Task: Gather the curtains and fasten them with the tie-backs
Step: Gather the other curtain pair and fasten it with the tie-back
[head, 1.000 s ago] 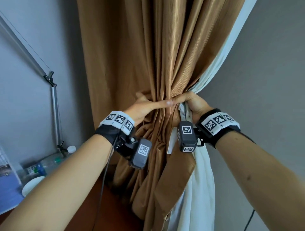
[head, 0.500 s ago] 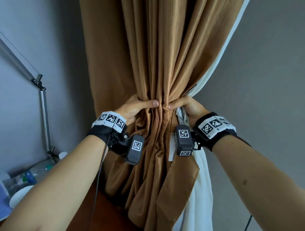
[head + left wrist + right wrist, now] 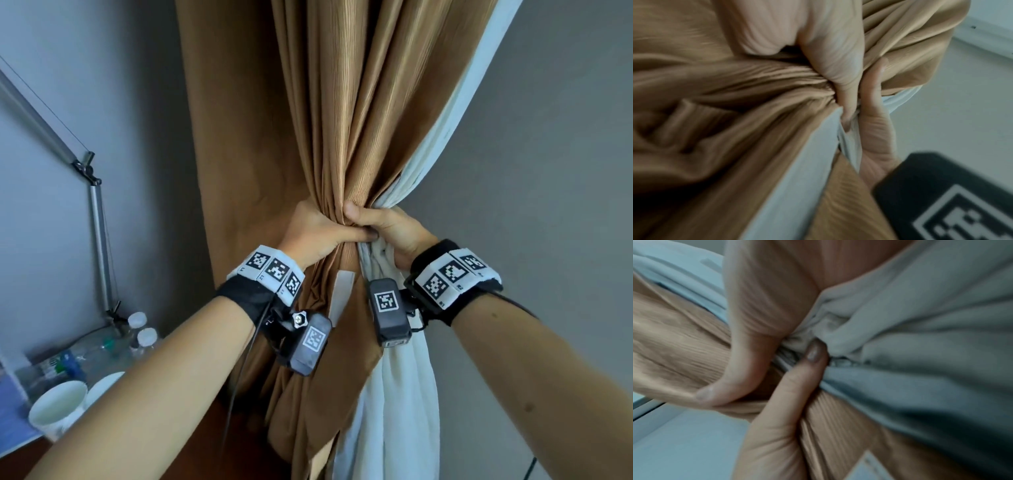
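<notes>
The brown curtain [image 3: 346,137] and its white lining [image 3: 397,394] are bunched into a narrow waist at mid-height. My left hand [image 3: 315,233] grips that waist from the left, its thumb lying across the front. From the right, my right hand [image 3: 387,226] grips the same bunch, with white cloth in its palm. The thumbs overlap in the left wrist view, where brown folds [image 3: 735,91] squeeze together. A brown tie-back strap with a white patch [image 3: 342,294] hangs just below the hands. I cannot tell which hand holds its top end. White folds [image 3: 920,337] fill the right wrist view.
A metal desk lamp arm [image 3: 99,240] stands at the left over a table holding plastic bottles [image 3: 140,332] and a white cup [image 3: 58,411]. Grey wall [image 3: 531,171] lies right of the curtain. The curtain's lower folds [image 3: 308,411] hang between my forearms.
Both hands have closed tighter on the bunch. The left fingers, earlier lying across the front, now wrap it, and the thumbs overlap. The waist is narrower.
</notes>
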`<state>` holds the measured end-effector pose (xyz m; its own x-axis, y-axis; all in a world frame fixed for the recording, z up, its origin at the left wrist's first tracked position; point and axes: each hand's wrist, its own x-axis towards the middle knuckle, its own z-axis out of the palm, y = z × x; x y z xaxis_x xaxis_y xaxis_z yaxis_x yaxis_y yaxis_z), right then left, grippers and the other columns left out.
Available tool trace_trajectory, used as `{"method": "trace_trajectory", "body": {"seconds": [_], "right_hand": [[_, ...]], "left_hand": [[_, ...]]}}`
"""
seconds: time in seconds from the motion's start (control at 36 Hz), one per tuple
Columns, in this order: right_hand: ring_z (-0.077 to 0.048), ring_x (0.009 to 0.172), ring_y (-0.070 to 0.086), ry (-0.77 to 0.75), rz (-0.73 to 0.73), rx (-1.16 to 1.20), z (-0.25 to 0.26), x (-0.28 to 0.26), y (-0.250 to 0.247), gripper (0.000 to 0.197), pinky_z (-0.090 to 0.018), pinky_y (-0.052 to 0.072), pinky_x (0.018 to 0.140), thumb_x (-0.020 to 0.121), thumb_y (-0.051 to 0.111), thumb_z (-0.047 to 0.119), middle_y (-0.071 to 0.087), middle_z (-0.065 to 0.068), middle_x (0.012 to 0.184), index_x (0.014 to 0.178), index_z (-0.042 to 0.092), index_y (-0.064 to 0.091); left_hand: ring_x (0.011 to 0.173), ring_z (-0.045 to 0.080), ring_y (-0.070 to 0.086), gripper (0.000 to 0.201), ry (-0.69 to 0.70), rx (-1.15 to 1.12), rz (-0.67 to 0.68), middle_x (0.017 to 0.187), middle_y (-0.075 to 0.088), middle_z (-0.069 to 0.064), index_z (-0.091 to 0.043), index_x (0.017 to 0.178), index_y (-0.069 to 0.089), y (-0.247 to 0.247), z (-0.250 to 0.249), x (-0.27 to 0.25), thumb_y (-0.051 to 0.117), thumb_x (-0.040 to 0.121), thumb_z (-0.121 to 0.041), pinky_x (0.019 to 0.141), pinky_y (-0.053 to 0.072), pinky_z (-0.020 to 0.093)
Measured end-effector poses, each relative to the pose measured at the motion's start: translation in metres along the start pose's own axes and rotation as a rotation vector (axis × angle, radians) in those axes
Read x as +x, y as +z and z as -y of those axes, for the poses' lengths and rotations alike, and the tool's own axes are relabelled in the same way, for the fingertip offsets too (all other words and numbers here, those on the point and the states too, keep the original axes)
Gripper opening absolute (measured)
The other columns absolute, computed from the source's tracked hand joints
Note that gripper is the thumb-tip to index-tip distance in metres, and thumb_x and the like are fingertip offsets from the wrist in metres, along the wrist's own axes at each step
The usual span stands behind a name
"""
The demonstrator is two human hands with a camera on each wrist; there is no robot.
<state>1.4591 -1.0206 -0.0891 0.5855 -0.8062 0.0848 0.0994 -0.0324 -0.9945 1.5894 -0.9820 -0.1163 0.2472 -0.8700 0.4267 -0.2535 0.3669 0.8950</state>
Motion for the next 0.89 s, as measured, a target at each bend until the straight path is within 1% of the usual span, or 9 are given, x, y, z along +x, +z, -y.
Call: {"method": "trace_trajectory", "body": {"seconds": [0.17, 0.28, 0.36, 0.44, 0.56, 0.61, 0.69, 0.78, 0.89], "right_hand": [[-0.028, 0.109, 0.066, -0.023, -0.012, 0.007, -0.002, 0.001, -0.002, 0.053, -0.038, 0.051, 0.098, 0.069, 0.078, 0.010, 0.069, -0.019, 0.115, 0.118, -0.004, 0.062], [-0.026, 0.101, 0.070, -0.051, -0.064, 0.030, -0.002, 0.001, 0.002, 0.043, -0.031, 0.056, 0.087, 0.070, 0.077, 0.001, 0.073, -0.016, 0.105, 0.110, -0.006, 0.065], [-0.026, 0.091, 0.072, -0.034, -0.114, 0.026, -0.002, 0.005, 0.003, 0.032, -0.028, 0.057, 0.078, 0.068, 0.079, 0.002, 0.073, -0.015, 0.092, 0.097, -0.007, 0.068], [-0.022, 0.079, 0.071, -0.016, -0.145, 0.053, -0.003, 0.009, 0.005, 0.025, -0.025, 0.056, 0.069, 0.068, 0.079, 0.001, 0.071, -0.014, 0.081, 0.089, -0.007, 0.067], [-0.025, 0.076, 0.071, 0.003, -0.168, 0.078, -0.002, 0.010, 0.006, 0.024, -0.028, 0.057, 0.069, 0.066, 0.081, 0.003, 0.070, -0.015, 0.077, 0.084, -0.005, 0.067], [-0.028, 0.085, 0.072, 0.013, -0.201, 0.054, -0.002, 0.010, 0.003, 0.042, -0.033, 0.058, 0.077, 0.056, 0.086, 0.010, 0.070, -0.018, 0.085, 0.089, -0.007, 0.067], [-0.034, 0.091, 0.070, 0.041, -0.189, 0.091, -0.001, 0.008, 0.003, 0.062, -0.040, 0.057, 0.080, 0.052, 0.086, 0.010, 0.070, -0.027, 0.101, 0.106, -0.014, 0.065], [-0.042, 0.099, 0.067, 0.071, -0.154, 0.143, 0.001, 0.004, 0.005, 0.071, -0.056, 0.053, 0.088, 0.054, 0.085, 0.002, 0.065, -0.030, 0.113, 0.118, -0.013, 0.059], [-0.040, 0.101, 0.067, 0.074, -0.178, 0.110, 0.000, 0.006, 0.007, 0.084, -0.057, 0.050, 0.094, 0.043, 0.091, 0.009, 0.066, -0.028, 0.113, 0.118, -0.012, 0.059]], "left_hand": [[0.090, 0.014, 0.074, 0.047, -0.053, 0.003, -0.068, 0.089, 0.078, 0.001, -0.012, 0.093, 0.077, 0.004, 0.003, 0.002, 0.092, 0.048, -0.019, 0.085, 0.060, 0.039], [0.086, 0.011, 0.074, 0.030, -0.024, -0.029, -0.033, 0.086, 0.077, 0.004, -0.003, 0.088, 0.077, 0.006, 0.000, -0.003, 0.087, 0.061, 0.004, 0.080, 0.058, 0.025], [0.085, 0.013, 0.075, 0.025, -0.052, -0.048, -0.018, 0.085, 0.078, 0.006, -0.005, 0.085, 0.077, 0.005, 0.000, -0.003, 0.087, 0.063, 0.003, 0.080, 0.058, 0.025], [0.088, 0.016, 0.075, 0.034, -0.108, -0.050, -0.001, 0.088, 0.078, 0.004, -0.008, 0.089, 0.078, 0.003, 0.004, 0.001, 0.092, 0.059, -0.011, 0.089, 0.058, 0.038], [0.103, 0.013, 0.065, 0.094, -0.244, 0.038, -0.051, 0.108, 0.068, 0.000, -0.002, 0.123, 0.050, -0.003, 0.000, 0.001, 0.097, 0.049, -0.038, 0.092, 0.052, 0.032], [0.114, 0.013, 0.054, 0.110, -0.341, 0.002, -0.052, 0.119, 0.053, -0.003, -0.004, 0.135, 0.029, -0.016, 0.002, 0.002, 0.095, 0.055, -0.038, 0.094, 0.043, 0.027], [0.117, 0.012, 0.056, 0.125, -0.337, -0.163, -0.077, 0.128, 0.056, 0.001, -0.006, 0.139, 0.032, -0.041, 0.010, 0.004, 0.097, 0.041, -0.050, 0.100, 0.044, 0.030], [0.104, 0.010, 0.062, 0.112, -0.324, -0.251, -0.212, 0.124, 0.060, 0.004, -0.016, 0.132, 0.039, -0.059, 0.010, 0.006, 0.091, 0.042, -0.055, 0.079, 0.046, 0.024], [0.123, 0.011, 0.041, 0.100, -0.312, -0.176, -0.367, 0.134, 0.042, -0.007, -0.027, 0.128, 0.040, -0.073, 0.007, 0.010, 0.074, 0.051, -0.081, 0.110, 0.032, 0.036]]}}
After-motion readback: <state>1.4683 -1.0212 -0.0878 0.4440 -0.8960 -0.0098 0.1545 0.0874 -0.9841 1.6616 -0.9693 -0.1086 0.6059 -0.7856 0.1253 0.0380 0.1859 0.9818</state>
